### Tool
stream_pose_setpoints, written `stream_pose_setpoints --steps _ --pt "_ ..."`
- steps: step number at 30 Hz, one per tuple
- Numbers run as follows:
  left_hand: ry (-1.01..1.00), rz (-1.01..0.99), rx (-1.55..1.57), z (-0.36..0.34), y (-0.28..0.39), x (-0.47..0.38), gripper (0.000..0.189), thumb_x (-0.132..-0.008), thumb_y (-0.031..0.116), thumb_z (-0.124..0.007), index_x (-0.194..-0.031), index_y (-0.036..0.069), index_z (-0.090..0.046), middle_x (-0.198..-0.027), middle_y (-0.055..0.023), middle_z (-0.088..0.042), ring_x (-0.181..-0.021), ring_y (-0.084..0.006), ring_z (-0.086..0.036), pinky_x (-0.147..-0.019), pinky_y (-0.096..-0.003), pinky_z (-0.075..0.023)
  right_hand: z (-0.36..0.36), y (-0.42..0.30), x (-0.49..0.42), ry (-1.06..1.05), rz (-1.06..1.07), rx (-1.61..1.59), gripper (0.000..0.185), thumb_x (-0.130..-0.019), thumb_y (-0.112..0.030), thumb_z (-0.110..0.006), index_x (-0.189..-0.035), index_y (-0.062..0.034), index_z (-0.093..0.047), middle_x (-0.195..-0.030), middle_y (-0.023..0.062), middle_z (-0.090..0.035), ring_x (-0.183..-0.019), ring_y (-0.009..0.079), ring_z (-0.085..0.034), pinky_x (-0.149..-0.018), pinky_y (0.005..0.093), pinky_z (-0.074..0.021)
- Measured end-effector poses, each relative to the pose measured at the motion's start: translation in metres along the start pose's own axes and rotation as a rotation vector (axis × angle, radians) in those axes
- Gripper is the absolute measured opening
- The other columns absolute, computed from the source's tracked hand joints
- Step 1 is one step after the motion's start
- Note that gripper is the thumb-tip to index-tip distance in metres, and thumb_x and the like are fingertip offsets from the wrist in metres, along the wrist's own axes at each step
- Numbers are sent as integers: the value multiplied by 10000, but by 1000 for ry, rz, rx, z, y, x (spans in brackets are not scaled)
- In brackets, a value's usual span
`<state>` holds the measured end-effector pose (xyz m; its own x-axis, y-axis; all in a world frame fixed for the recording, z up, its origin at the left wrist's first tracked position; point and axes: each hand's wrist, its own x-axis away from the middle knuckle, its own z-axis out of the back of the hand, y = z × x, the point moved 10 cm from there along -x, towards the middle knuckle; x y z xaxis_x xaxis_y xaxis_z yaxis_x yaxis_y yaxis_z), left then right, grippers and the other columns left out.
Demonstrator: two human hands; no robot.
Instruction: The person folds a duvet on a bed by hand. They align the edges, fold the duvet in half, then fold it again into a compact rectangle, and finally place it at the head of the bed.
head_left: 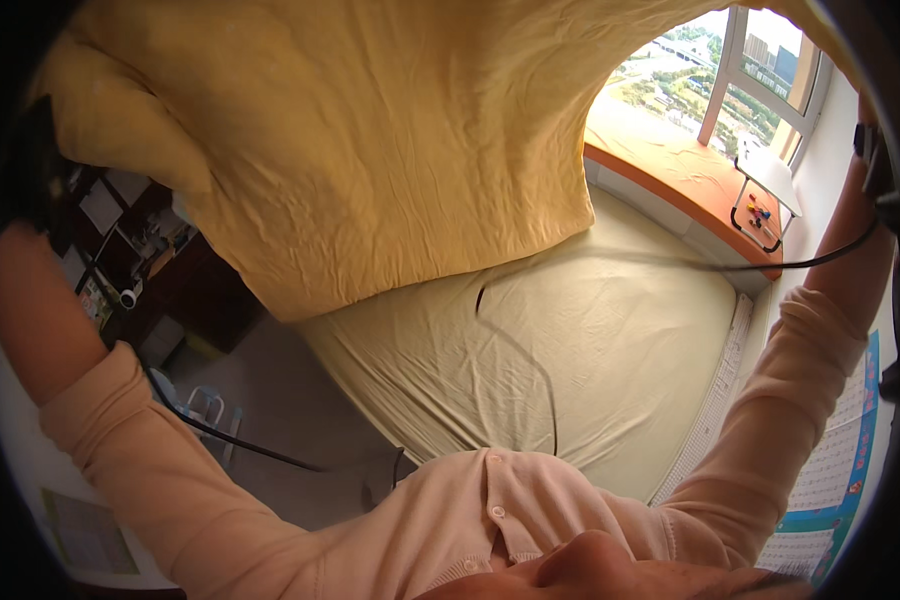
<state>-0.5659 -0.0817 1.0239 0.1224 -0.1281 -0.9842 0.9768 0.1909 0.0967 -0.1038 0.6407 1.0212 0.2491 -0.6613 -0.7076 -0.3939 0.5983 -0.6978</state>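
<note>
A large yellow quilt or duvet cover (390, 150) is lifted in front of me, and its lower edge hangs over the bed (630, 337). Both my arms are raised wide apart. At the far left, my left hand (34, 172), dark under black gear, grips the quilt's side. My right hand (865, 109) is up at the right rim, where the quilt's upper edge runs to it; most of that hand is hidden. The bed wears a pale green fitted sheet (525, 360) with wrinkles. Black cables (817, 261) trail from my wrists.
An orange-covered window ledge (667, 161) holds a small white folding table (769, 176) and small coloured objects (757, 212). A dark desk (202, 300) with clutter stands left of the bed. A pale blue step stool (210, 412) is on the floor. Printed charts (832, 450) hang at right.
</note>
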Motion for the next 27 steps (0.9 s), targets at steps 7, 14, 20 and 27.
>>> stream_pose_setpoints --steps 7,14,20,27 --pt "-396 208 225 -30 129 129 488 -721 56 -698 -1161 1 -492 -1039 -60 -587 -971 -144 -549 -838 -291 -458 172 43 119 -79 -161 -131 400 -922 -285 -459 -1225 -24 -457 -1161 111 -556 -1058 217 -540 -912 351 -441" --pt "-1746 886 880 -133 141 399 321 -786 116 -675 -1065 7 -558 -956 -2 -605 -871 -62 -521 -781 -227 -427 166 296 402 112 -860 -172 299 -833 -192 -516 -1038 11 -594 -977 114 -627 -878 214 -608 -758 332 -498" --pt "-1789 1419 1037 -160 129 579 241 -810 119 -634 -1013 5 -579 -898 15 -596 -831 -61 -511 -747 -215 -418 217 391 562 378 -1130 425 271 -751 -106 -592 -990 23 -580 -824 47 -596 -669 167 -555 -613 304 -455" --pt "-1959 1408 868 -198 134 709 184 -822 184 -629 -944 51 -595 -754 37 -545 -671 -50 -473 -584 -213 -392 65 488 595 -194 -901 1018 313 -790 -181 -529 -989 56 -574 -964 279 -595 -992 408 -550 -838 407 -426"
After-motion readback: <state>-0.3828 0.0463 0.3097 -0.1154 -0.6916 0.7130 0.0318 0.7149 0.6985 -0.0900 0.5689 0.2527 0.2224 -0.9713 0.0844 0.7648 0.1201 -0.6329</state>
